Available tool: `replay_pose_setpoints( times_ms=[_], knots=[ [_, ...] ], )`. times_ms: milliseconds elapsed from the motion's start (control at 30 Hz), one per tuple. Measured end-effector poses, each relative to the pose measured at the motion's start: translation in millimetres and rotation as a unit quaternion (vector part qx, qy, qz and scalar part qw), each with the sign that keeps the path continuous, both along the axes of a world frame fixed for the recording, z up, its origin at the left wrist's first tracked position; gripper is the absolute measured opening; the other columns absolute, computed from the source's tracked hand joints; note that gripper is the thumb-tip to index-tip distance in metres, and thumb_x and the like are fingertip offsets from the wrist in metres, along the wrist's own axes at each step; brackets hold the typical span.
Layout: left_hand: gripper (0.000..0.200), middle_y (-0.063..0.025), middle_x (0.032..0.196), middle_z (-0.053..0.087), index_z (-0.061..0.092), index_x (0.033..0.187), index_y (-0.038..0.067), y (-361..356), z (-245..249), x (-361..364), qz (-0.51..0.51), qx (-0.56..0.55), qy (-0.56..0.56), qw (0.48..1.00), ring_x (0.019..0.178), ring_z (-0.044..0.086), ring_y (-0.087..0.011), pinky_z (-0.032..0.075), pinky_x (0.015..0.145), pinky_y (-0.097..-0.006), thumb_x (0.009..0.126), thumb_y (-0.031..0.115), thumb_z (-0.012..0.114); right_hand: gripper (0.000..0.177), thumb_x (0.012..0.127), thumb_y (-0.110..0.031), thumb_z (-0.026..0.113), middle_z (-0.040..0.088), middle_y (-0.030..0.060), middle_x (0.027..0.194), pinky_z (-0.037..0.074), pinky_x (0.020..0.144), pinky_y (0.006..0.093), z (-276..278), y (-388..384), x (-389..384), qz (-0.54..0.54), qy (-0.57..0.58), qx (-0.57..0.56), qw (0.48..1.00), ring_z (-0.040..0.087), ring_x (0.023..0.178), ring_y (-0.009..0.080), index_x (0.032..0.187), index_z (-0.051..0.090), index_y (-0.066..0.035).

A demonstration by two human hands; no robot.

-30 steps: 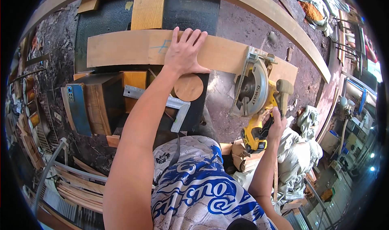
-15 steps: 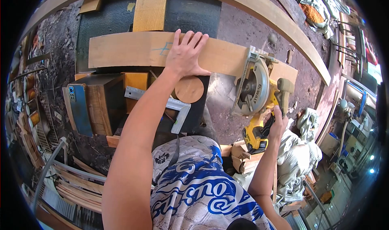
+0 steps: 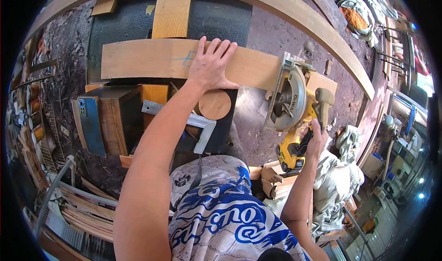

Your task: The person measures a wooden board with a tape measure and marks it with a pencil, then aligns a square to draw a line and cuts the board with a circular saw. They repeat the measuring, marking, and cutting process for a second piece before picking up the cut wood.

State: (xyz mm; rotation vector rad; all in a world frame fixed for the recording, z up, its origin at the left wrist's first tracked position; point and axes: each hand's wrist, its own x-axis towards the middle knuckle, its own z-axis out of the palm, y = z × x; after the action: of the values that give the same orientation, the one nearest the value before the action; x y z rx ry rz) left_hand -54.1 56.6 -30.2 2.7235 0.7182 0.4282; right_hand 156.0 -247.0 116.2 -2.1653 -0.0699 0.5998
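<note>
A wide light-brown board with a blue mark runs from left to right in front of me. My left hand presses flat on it, fingers spread. Near the board's right end a yellow circular saw rests across it, its blade guard over the wood. Wrapped round the saw's handle is my right hand. A round wooden disc lies just below my left hand, and a metal square is beside it, partly hidden by my left forearm.
A blue phone leans on a dark wooden box at left. A wooden block lies beyond the board. One long curved plank arches across the top. White sacks and wood offcuts are at lower right.
The view has shifted slightly, so the board and block appear a little lower. Both hands and the saw keep nearly the same places on the board.
</note>
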Motion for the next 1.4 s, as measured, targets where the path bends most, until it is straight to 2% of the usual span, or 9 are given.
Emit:
replay_pose_setpoints(
  times_ms=[767,833,933,1400],
  knots=[
    [0.125,-0.008,0.142,0.054,0.051,0.152,0.007,2.8,-0.6,1.0,-0.002,-0.016,-0.007,1.0,0.135,0.048,-0.0291,0.027,0.124,-0.0622,0.053,0.076,0.086,0.036,0.1,-0.033,0.07,0.059,0.002,0.068,0.043,0.053,0.0264,-2.3,14.0,13.4,0.012,-0.02,-0.007,1.0,0.056,0.056,0.0112,0.085,0.066,-0.002],
    [0.125,-0.008,0.142,0.054,0.051,0.152,0.007,3.1,-0.5,1.1,-0.002,-0.016,-0.006,1.0,0.135,0.048,-0.0291,0.027,0.124,-0.0621,0.053,0.076,0.086,0.034,0.099,-0.035,0.071,0.061,0.0029,0.066,0.045,0.048,0.027,-3.7,14.6,16.8,0.019,-0.022,-0.003,1.0,0.057,0.051,0.0119,0.087,0.066,-0.004],
    [0.125,-0.0081,0.142,0.054,0.051,0.152,0.007,3.8,-1.0,1.7,-0.001,-0.018,-0.007,1.0,0.135,0.049,-0.0291,0.026,0.124,-0.0618,0.053,0.076,0.086,0.035,0.1,-0.033,0.07,0.06,0.0019,0.068,0.042,0.052,0.0264,3.0,22.8,16.0,0.011,-0.009,-0.007,1.0,0.055,0.056,0.0102,0.085,0.066,-0.002],
    [0.125,-0.009,0.143,0.055,0.052,0.152,0.007,1.4,-2.7,0.7,0.005,-0.018,-0.005,1.0,0.136,0.049,-0.0293,0.024,0.126,-0.061,0.054,0.076,0.086,0.034,0.1,-0.032,0.071,0.06,0.0022,0.067,0.043,0.052,0.027,1.4,32.0,25.5,0.02,-0.017,-0.002,1.0,0.055,0.055,0.0109,0.085,0.067,-0.002]
  ],
)
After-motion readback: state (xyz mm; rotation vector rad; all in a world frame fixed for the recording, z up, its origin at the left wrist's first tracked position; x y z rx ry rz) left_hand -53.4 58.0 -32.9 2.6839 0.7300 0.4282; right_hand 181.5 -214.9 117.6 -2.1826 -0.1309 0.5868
